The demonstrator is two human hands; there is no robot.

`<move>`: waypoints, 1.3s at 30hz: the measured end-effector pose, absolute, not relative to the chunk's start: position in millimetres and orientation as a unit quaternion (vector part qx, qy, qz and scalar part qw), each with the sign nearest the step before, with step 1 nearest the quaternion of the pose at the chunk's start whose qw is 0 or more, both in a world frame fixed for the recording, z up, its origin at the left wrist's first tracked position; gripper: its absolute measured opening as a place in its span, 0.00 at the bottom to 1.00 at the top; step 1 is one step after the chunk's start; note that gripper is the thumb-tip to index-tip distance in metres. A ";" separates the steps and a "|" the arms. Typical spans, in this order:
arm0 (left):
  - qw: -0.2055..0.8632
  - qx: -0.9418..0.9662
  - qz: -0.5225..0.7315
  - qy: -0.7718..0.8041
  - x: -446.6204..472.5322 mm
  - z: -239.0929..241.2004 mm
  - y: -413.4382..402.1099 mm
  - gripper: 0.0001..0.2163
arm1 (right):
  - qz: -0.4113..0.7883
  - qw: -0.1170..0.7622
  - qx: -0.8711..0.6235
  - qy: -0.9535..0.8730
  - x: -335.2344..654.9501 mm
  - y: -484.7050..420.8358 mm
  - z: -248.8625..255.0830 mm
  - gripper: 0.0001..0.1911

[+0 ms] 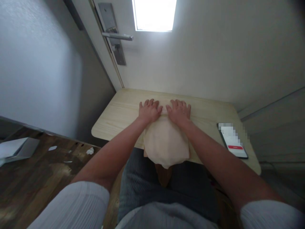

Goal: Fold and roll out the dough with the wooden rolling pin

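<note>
A beige cloth (166,140) lies over the front of the small light wooden table (119,117), with its near end hanging past the edge above my lap. My left hand (149,110) rests palm down at the cloth's far left corner, fingers spread. At the far right corner, my right hand (178,111) lies flat in the same way, its thumb pointing towards the left one. A narrow strip of cloth shows between the two thumbs. Brownish edges peek out at the cloth's near corners; what they belong to is hidden.
A phone (232,140) with a lit screen lies on the table's right side. Behind the table stands a pale door with a metal handle (118,36) and a bright window (154,14). A white box-like object (19,151) and paper scraps lie on the wooden floor at left.
</note>
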State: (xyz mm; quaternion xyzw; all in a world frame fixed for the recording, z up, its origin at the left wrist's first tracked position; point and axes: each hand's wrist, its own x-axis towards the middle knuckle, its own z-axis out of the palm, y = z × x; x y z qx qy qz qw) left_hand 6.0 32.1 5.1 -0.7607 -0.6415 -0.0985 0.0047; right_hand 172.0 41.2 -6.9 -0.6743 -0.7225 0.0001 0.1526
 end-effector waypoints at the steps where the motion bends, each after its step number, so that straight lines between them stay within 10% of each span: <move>1: 0.002 -0.760 -0.097 -0.642 5.9 5.4 31.1 0.26 | 0.001 0.153 -0.674 -0.722 171.9 40.0 -6.5 0.29; 39: -0.031 -0.772 -0.037 -0.634 -8.1 4.1 121.8 0.21 | 0.063 0.092 -0.691 -0.715 165.8 139.4 4.6 0.35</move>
